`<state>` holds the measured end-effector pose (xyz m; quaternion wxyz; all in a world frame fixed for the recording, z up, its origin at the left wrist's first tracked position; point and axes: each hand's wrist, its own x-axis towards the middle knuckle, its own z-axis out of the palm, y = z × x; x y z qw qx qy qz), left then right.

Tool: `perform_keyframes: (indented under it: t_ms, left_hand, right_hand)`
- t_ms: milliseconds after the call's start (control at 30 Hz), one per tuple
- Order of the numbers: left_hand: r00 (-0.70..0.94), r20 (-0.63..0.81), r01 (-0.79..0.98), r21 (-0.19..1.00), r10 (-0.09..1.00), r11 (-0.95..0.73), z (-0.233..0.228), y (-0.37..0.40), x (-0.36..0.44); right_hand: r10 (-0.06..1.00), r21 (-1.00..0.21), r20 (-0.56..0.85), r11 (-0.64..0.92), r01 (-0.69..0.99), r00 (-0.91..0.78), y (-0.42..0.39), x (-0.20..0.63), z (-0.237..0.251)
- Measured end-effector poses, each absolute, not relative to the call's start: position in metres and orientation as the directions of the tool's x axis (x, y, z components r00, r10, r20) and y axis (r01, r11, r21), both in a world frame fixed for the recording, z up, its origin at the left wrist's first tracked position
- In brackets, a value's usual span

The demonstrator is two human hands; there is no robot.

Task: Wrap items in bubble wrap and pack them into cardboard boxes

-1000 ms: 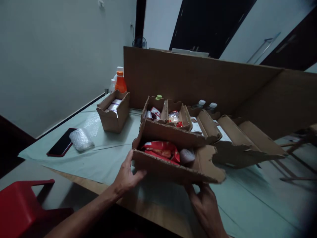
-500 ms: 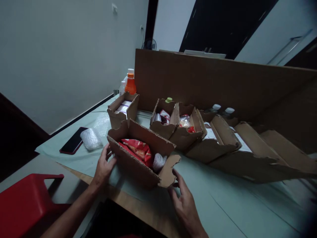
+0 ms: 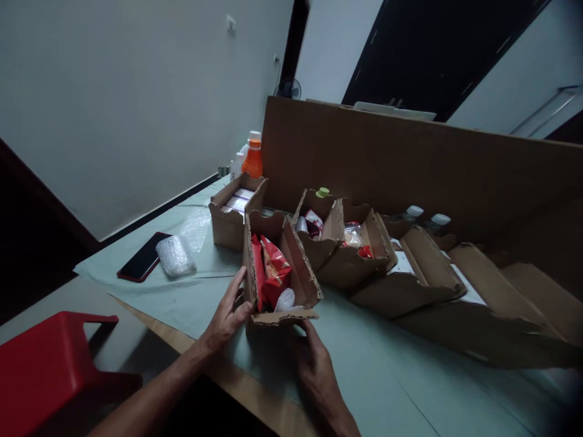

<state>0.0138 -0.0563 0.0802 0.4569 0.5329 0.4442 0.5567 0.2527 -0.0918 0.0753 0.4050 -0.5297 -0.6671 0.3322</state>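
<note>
1. a dim room seen from above a long surface (image 3: 401, 388) covered with a pale green sheet; its wooden edge shows near the person.
2. the left hand (image 3: 226, 317) presses against the left wall of a small open cardboard box (image 3: 291, 267) that stands on the surface near its front edge; the grip is released, fingers flat on the cardboard.
3. the right hand (image 3: 314, 361) touches the box's near end flap from below; its grip is also unclenched, fingers spread, not closed around anything.
4. inside the box lie a red snack packet (image 3: 271, 270) and a bubble-wrapped item (image 3: 286, 299).
5. behind it stand more open cardboard boxes in a row running to the right, one with a green-capped bottle (image 3: 322, 192), and two white-capped bottles (image 3: 423, 215) further right.
6. a tall cardboard sheet (image 3: 410, 164) stands upright behind the row.
7. to the left on the surface lie a roll of bubble wrap (image 3: 175, 256) and, just beside it, a dark phone (image 3: 142, 265).
8. at the far left corner stands an orange bottle (image 3: 252, 159).
9. a red plastic chair (image 3: 50, 364) sits at lower left, off the surface.
10. the wall to the left is plain grey; dark doors show at the back.
</note>
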Motion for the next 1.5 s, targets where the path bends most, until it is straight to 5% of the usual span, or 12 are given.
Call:
perform_keyframes:
  t_ms: [133, 433, 767, 967, 1233, 1500]
  left_hand:
    - [0.098, 0.263, 0.131, 0.953, 0.96, -0.274, 0.069, -0.07, 0.001]
    - [-0.007, 0.308, 0.337, 0.896, 0.951, -0.288, 0.086, -0.04, -0.014]
    - [-0.212, 0.211, 0.731, 0.683, 0.954, 0.011, 0.111, 0.044, -0.016]
    - [-0.276, 0.216, 0.772, 0.63, 0.936, 0.082, 0.11, 0.076, -0.001]
    - [-0.22, 0.388, 0.792, 0.607, 0.895, -0.068, 0.101, 0.022, -0.045]
    - [-0.192, 0.615, 0.796, 0.553, 0.765, -0.245, 0.156, 0.081, -0.096]
  right_hand:
    - [0.955, -0.821, 0.242, 0.295, 0.489, -0.169, -0.089, 0.246, 0.079]
    - [0.869, -0.662, 0.399, 0.494, 0.564, -0.293, -0.058, 0.243, 0.048]
    - [0.867, -0.624, 0.44, 0.483, 0.615, -0.235, -0.062, 0.245, 0.03]
    - [0.882, -0.652, 0.405, 0.464, 0.599, -0.242, -0.061, 0.244, 0.035]
    - [0.873, -0.643, 0.404, 0.484, 0.594, -0.275, -0.058, 0.246, 0.032]
    - [0.852, -0.588, 0.437, 0.513, 0.626, -0.288, -0.057, 0.244, 0.034]
